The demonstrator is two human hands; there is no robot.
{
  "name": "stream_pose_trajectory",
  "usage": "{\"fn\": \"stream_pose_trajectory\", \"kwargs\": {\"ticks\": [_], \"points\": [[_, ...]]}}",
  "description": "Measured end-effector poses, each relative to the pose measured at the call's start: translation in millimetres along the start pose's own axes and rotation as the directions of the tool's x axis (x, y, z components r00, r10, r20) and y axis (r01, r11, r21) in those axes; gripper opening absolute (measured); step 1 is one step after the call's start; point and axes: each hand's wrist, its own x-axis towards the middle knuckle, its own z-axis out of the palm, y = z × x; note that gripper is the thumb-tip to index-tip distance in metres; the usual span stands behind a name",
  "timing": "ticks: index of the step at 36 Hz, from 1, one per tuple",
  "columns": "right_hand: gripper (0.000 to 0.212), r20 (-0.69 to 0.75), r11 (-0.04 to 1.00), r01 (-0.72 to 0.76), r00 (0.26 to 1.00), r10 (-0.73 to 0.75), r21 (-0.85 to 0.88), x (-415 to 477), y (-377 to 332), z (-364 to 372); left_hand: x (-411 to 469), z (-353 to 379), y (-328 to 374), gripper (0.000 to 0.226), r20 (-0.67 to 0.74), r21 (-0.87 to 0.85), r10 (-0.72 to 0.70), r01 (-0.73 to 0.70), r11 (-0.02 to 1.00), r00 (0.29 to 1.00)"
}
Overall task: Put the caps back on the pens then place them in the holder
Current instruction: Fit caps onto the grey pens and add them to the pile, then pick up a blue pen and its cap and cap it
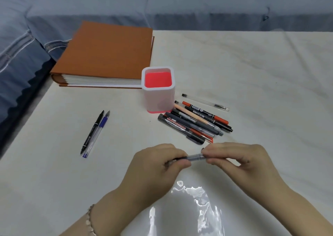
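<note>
Grey pen: you hold it level between both hands, over the near middle of the worktop. Only a short see-through grey stretch shows between your fingers, and I cannot tell whether a cap is seated on it.
Left hand: your fingers are curled round the pen's left part, which is mostly hidden in the fist.
Right hand: your thumb and fingertips pinch the pen's right end.
Holder: white with rounded corners and a red inside, it stands upright beyond your hands.
Pile of pens: a loose heap just right of the holder's base, between the holder and your right hand. It includes a whiteboard marker and orange-tipped markers.
Clear pen: it lies alone just beyond the pile.
Black pen and blue pen: they lie side by side, well to the left of your hands.
Album: brown and closed, it lies flat at the back left, just behind the holder.
Bracelet: it is on your left wrist.
Worktop: pale, with a patch of glare close to you.
Sofa: blue, beyond the far edge.
</note>
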Motion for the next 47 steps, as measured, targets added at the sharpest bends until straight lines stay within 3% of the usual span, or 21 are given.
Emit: {"fn": "stream_pose_trajectory", "kwargs": {"ticks": [3,4,7,9,12,15,18,21,28,34,41,47], "points": [[0.023,-0.001,0.999,0.027,1.000,-0.027,0.017,-2,1,3,7,-5,2,0.011,0.108,-0.126,-0.168,0.181,0.975,0.980],[0.019,0.000,0.999,0.041,0.999,-0.041,0.008,-2,1,5,10,-8,2,0.017,0.159,-0.189,-0.227,0.255,0.948,0.961],[0.013,0.059,0.991,0.094,0.994,-0.088,-0.100,1,2,12,16,-18,-3,0.018,0.389,-0.318,-0.356,0.486,0.814,0.850],[0.016,0.153,0.975,0.092,0.986,-0.061,-0.201,4,3,20,15,-22,-8,0.014,0.430,-0.300,-0.379,0.526,0.796,0.819],[0.027,0.255,0.951,0.023,0.965,0.059,-0.307,9,8,36,14,-25,-18,0.020,0.345,-0.148,-0.360,0.429,0.891,0.867],[0.022,0.179,0.941,-0.090,0.972,0.155,-0.326,13,14,42,14,-35,-37,0.022,0.045,0.064,-0.366,0.363,0.930,0.930],[0.021,0.018,0.915,-0.199,0.976,0.218,-0.351,18,20,35,12,-51,-64,0.023,-0.278,0.286,-0.333,0.409,0.867,0.901],[0.021,-0.139,0.893,-0.286,0.957,0.253,-0.347,24,21,22,6,-64,-91,0.025,-0.394,0.377,-0.354,0.500,0.780,0.848],[0.017,-0.280,0.840,-0.405,0.906,0.316,-0.362,37,45,15,3,-62,-109,0.017,-0.374,0.427,-0.442,0.574,0.698,0.815],[0.018,-0.203,0.794,-0.386,0.923,0.328,-0.469,41,51,21,2,-53,-113,0.030,-0.398,0.408,-0.454,0.597,0.691,0.797],[0.027,-0.188,0.757,-0.357,0.934,0.305,-0.548,26,54,18,-1,-51,-119,0.023,-0.408,0.415,-0.465,0.613,0.672,0.786],[0.025,-0.154,0.763,-0.355,0.933,0.325,-0.540,21,52,17,2,-47,-119,0.024,-0.439,0.256,-0.520,0.657,0.709,0.733]]}}
